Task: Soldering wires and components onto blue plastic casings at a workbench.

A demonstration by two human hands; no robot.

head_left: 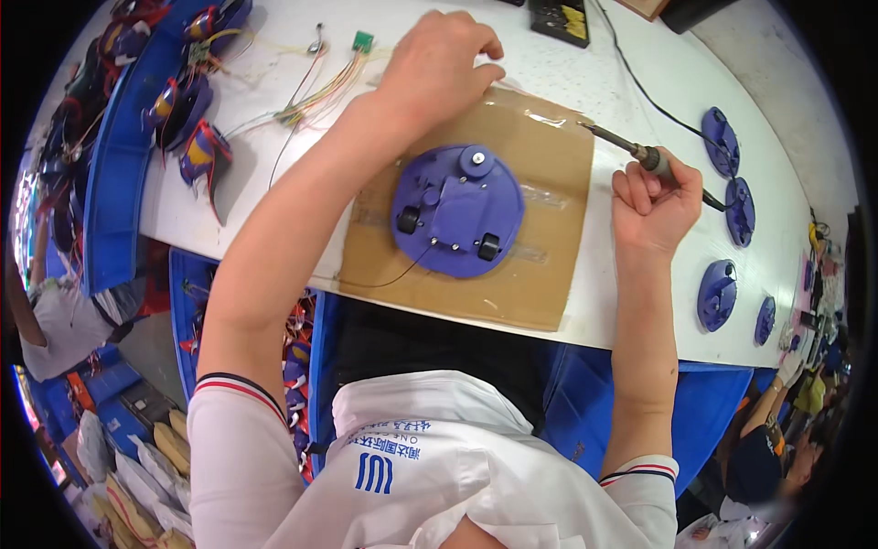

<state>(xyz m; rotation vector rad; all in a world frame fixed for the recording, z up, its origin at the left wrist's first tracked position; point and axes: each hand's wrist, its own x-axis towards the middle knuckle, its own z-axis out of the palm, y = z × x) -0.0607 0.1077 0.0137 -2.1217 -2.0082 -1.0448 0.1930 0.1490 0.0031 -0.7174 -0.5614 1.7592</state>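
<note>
In my right hand is a soldering iron, gripped by its grey handle, its tip pointing left over the cardboard's far right corner. My left hand reaches beyond the cardboard's far edge, its fingers bent, with a gap between thumb and forefinger and nothing visible in it. Below it, a round purple plastic base lies on the cardboard sheet. Two black wheels, a round knob and several screws show on its upper side. A thin dark wire trails from the base toward the near left.
A small green circuit board with bundled wires lies at the far left. Blue bins hold colourful plastic parts. Several purple pieces lie along the right side of the white table. The iron's black cord crosses the far right. Other people are at the sides.
</note>
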